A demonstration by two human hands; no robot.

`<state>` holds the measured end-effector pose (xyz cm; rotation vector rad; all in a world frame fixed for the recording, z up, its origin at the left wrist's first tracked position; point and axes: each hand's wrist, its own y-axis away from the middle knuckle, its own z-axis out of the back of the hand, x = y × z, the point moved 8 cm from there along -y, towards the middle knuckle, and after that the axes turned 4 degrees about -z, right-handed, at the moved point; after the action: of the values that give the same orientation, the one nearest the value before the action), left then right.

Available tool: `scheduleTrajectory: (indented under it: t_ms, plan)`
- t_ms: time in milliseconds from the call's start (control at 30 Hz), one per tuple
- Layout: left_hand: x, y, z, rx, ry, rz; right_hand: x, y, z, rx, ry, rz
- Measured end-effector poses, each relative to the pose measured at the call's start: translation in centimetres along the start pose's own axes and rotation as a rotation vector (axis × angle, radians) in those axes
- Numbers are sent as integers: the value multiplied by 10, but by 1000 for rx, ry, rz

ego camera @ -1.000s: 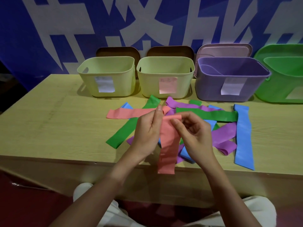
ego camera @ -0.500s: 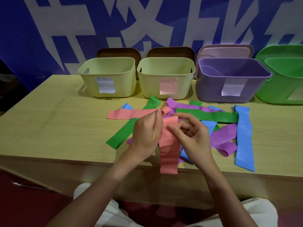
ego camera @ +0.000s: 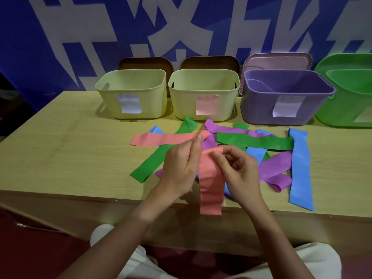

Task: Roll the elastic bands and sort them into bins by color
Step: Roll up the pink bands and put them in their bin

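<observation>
A pink elastic band (ego camera: 211,188) hangs from both my hands, its lower end dangling past the table's front edge. My left hand (ego camera: 181,168) holds the band's top at its left side, fingers pointing up. My right hand (ego camera: 236,168) pinches the top edge with curled fingers, and that edge is folded over. Behind my hands lies a heap of flat bands: a second pink one (ego camera: 167,139), green ones (ego camera: 254,140) (ego camera: 161,156), purple ones (ego camera: 275,166) and blue ones (ego camera: 301,168).
Along the back of the wooden table (ego camera: 70,158) stand two pale yellow bins (ego camera: 131,93) (ego camera: 204,93), a purple bin (ego camera: 285,97) and a green bin (ego camera: 346,97), each with a paper label. Lids lean behind them against a blue banner.
The top edge of the pink band has been folded further over between my fingers, and its hanging end has risen a little. The bands on the table lie as before.
</observation>
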<state>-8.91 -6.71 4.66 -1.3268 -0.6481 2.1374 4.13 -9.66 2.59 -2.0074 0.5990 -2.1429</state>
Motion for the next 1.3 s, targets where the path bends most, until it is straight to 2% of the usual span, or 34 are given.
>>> scheduleTrajectory:
  t_ms: [133,267,367,467,567,667,733,900,967,1200,1300]
  plan:
    - [-17,1,3,-34,-168,-176,2,1,-5,14,-44,-27]
    - [-16,2,5,-93,-149,-171,-5,0,-6,5,-125,-79]
    - [-5,1,6,-107,-119,-88,-9,-1,-6,43,-144,-72]
    - [8,0,3,-89,53,80,-3,-2,-6,47,-80,-2]
    - [14,0,0,-90,180,193,4,0,-3,-35,-14,57]
    - [17,-1,-3,-76,195,247,7,1,0,-96,41,72]
    - [16,-2,-3,-54,139,210,6,1,1,-108,77,67]
    - [-5,-2,3,-40,-87,-85,-1,-2,3,-107,57,6]
    - [-7,-1,1,-30,-115,-111,-2,-4,2,-104,39,-1]
    - [11,-1,-1,-69,134,123,-10,-6,-1,-24,-141,-39]
    - [14,-1,-9,-21,296,261,-4,-5,-4,48,-74,26]
